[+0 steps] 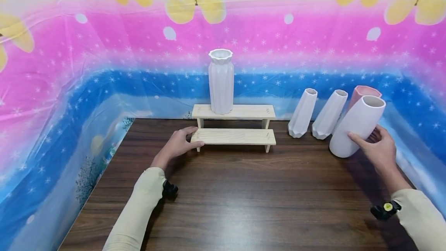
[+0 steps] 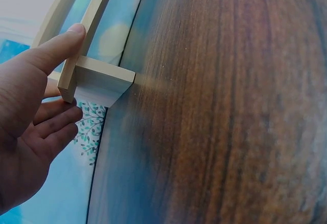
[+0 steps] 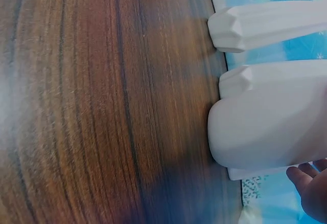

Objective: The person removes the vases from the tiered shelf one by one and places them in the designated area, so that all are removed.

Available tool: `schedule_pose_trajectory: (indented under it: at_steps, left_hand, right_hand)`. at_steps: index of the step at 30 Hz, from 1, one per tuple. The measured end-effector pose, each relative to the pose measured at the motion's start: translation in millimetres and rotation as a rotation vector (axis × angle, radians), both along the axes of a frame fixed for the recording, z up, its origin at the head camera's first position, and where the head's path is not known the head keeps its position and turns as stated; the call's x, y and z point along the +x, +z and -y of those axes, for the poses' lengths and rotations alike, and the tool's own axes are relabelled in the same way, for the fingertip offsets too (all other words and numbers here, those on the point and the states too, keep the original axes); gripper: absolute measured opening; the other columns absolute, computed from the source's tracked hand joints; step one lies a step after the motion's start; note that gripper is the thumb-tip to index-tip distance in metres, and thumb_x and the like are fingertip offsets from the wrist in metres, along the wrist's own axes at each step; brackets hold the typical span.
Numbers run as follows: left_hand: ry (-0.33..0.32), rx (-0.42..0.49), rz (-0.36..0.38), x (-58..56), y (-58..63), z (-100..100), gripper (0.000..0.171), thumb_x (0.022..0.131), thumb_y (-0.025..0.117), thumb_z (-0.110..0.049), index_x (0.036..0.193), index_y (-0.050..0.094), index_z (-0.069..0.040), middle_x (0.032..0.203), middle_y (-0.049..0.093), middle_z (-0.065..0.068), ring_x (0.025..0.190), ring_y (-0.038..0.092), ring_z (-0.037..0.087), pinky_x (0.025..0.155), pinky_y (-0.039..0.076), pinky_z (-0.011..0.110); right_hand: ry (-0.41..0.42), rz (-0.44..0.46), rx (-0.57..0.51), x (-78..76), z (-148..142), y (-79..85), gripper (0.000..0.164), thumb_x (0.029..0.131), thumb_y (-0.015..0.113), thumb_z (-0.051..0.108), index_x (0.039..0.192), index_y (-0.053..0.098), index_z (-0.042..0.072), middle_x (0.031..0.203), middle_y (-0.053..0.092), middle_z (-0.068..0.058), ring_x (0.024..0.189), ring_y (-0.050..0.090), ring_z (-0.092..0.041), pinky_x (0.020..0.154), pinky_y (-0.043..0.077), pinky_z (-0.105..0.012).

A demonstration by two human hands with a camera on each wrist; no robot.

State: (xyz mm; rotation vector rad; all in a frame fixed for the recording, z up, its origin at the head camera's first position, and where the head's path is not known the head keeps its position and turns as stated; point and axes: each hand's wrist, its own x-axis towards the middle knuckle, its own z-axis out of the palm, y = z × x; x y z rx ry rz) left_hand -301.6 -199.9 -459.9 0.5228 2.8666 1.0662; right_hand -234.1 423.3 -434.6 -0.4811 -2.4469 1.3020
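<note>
A two-tier step shelf [image 1: 233, 136] of pale wood stands near the back of the table. My left hand [image 1: 177, 142] holds the left end of its lower board. In the left wrist view the thumb [image 2: 69, 40] lies on the board's upper face, with the other fingers below its edge. At the right, my right hand [image 1: 379, 150] grips a smooth white vase [image 1: 359, 127], thumb on its near side and fingers partly hidden behind it. The right wrist view shows this vase [image 3: 265, 127] with its base close to the tabletop. A ribbed white vase [image 1: 221, 84] stands upright on the shelf's upper board.
Two slim faceted white vases [image 1: 303, 113] [image 1: 330, 114] stand left of the gripped vase. A pink vase [image 1: 366, 91] is mostly hidden behind it. The dark wood table [image 1: 244, 204] ends at a patterned cloth backdrop [image 1: 265, 42] behind and at both sides.
</note>
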Motion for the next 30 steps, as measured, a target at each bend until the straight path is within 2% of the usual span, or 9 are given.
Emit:
schedule_pose_trajectory:
  at_steps: [2, 4, 7, 10, 21, 27, 30]
  left_hand:
    - [0.000, 0.000, 0.001, 0.2, 0.1, 0, 0.081, 0.092, 0.076, -0.047, 0.153, 0.046, -0.003, 0.157, 0.045, 0.019, 0.144, 0.043, 0.038, 0.113, 0.041, 0.056]
    - [-0.001, 0.000, 0.001, -0.4, -0.2, 0, 0.081, 0.092, 0.076, -0.047, 0.153, 0.046, -0.002, 0.157, 0.045, 0.019, 0.144, 0.043, 0.038, 0.113, 0.041, 0.056]
    - [-0.004, 0.001, 0.000, -0.9, -0.6, 0, 0.082, 0.092, 0.075, -0.047, 0.153, 0.046, -0.002, 0.157, 0.045, 0.019, 0.144, 0.043, 0.038, 0.113, 0.041, 0.056]
    - [-0.003, 0.005, -0.003, -0.8, -0.8, 1, 0.082, 0.092, 0.076, -0.047, 0.153, 0.046, -0.002, 0.157, 0.045, 0.019, 0.144, 0.043, 0.038, 0.113, 0.041, 0.056]
    - [0.000, 0.005, -0.006, 0.3, -0.8, 0, 0.081, 0.092, 0.076, -0.046, 0.153, 0.046, -0.001, 0.156, 0.045, 0.020, 0.143, 0.044, 0.039, 0.113, 0.042, 0.056]
    - [0.000, 0.013, -0.010, -0.6, -1.5, 0, 0.082, 0.092, 0.076, -0.046, 0.153, 0.046, -0.001, 0.156, 0.045, 0.019, 0.143, 0.043, 0.039, 0.113, 0.042, 0.056]
    - [-0.001, 0.015, -0.007, -0.7, -1.7, 1, 0.082, 0.092, 0.076, -0.046, 0.153, 0.046, -0.001, 0.157, 0.045, 0.019, 0.144, 0.043, 0.038, 0.113, 0.041, 0.056]
  right_hand:
    - [-0.007, 0.001, 0.010, 2.3, -1, 1.3, 0.096, 0.086, 0.077, 0.054, 0.162, 0.030, 0.021, 0.160, 0.041, -0.016, 0.141, 0.047, -0.031, 0.114, 0.043, -0.048]
    - [-0.009, -0.008, 0.017, 5.9, -2, 2.9, 0.093, 0.086, 0.079, 0.052, 0.161, 0.033, 0.022, 0.159, 0.043, -0.014, 0.137, 0.051, -0.021, 0.110, 0.047, -0.034]
    - [-0.007, -0.036, 0.003, 11.4, -3, 4.6, 0.088, 0.086, 0.081, 0.046, 0.159, 0.038, 0.024, 0.156, 0.048, -0.009, 0.125, 0.055, -0.006, 0.094, 0.050, -0.012]
    - [-0.005, -0.065, -0.030, 17.3, -2, 7.1, 0.084, 0.085, 0.084, 0.041, 0.157, 0.042, 0.025, 0.155, 0.050, -0.005, 0.121, 0.056, 0.000, 0.080, 0.047, -0.002]
    - [-0.051, -0.133, -0.111, 50.2, 24, 26.2, 0.074, 0.086, 0.084, 0.030, 0.152, 0.050, 0.027, 0.151, 0.054, -0.001, 0.123, 0.060, -0.006, 0.080, 0.048, -0.003]
    - [-0.003, -0.234, -0.093, 53.8, 42, 33.1, 0.068, 0.085, 0.085, 0.019, 0.147, 0.057, 0.019, 0.137, 0.063, 0.002, 0.115, 0.062, -0.002, 0.082, 0.048, -0.003]
    - [0.042, -0.255, -0.071, 51.6, 49, 34.0, 0.068, 0.086, 0.085, 0.016, 0.147, 0.057, 0.016, 0.137, 0.063, 0.003, 0.113, 0.062, 0.001, 0.083, 0.048, -0.003]
